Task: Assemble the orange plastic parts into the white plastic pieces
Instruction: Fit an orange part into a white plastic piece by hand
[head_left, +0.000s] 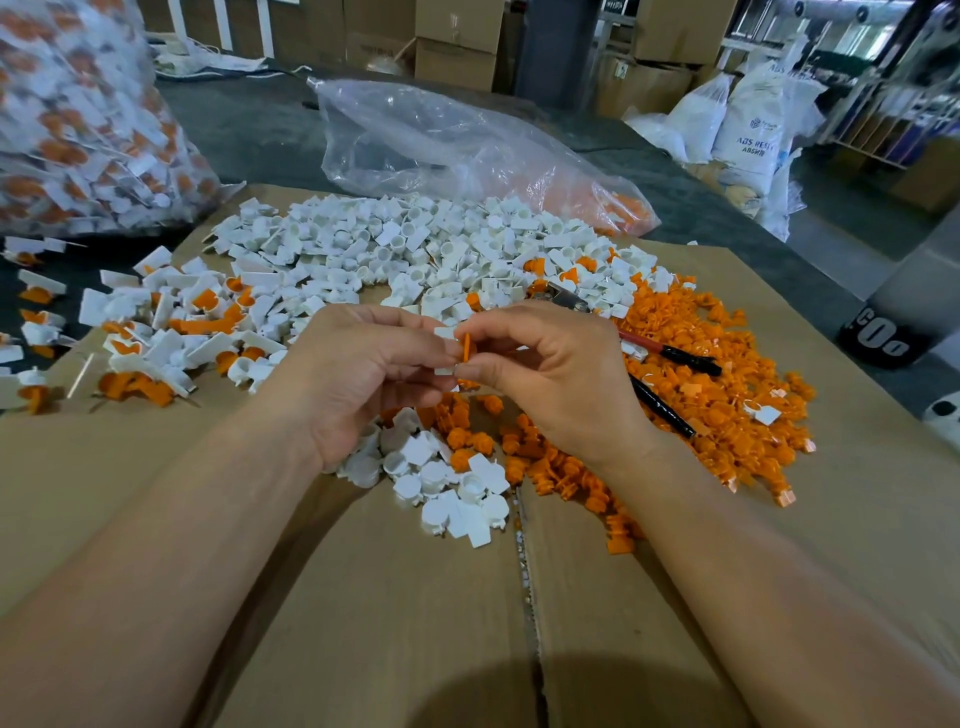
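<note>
Where the cardboard ends, at 9 o'clock from the hands: joined white-and-orange pieces (156, 332) lie loose, some on the sheet, some on the dark cloth beside it.
Full bag (78, 114): at 10 o'clock, a clear sack packed with more white-and-orange pieces.
Surface (363, 597): covered with flattened brown cardboard, with a seam running toward 6 o'clock.
Left hand (363, 364): raised over the middle of the sheet, fingers curled, thumb and fingertips pinching a white piece (445, 332).
White pile (395, 244): a broad heap at 12 o'clock; a smaller white cluster (447, 483) sits at 6 o'clock under the wrists.
Clear bag (441, 140): slumped beyond the white pile at 12 o'clock, a few orange bits in its right corner.
Orange part (466, 347): edge-on between the two hands, touching the white piece.
Right hand (550, 364): thumb and forefinger pinching the orange part, the other fingers loosely curled.
Tool (675, 358): at 3 o'clock, its black-tipped handles lying on the orange heap.
Orange pile (727, 374): spread from 2 to 5 o'clock.
White sacks (748, 130): standing far off at 1 o'clock.
</note>
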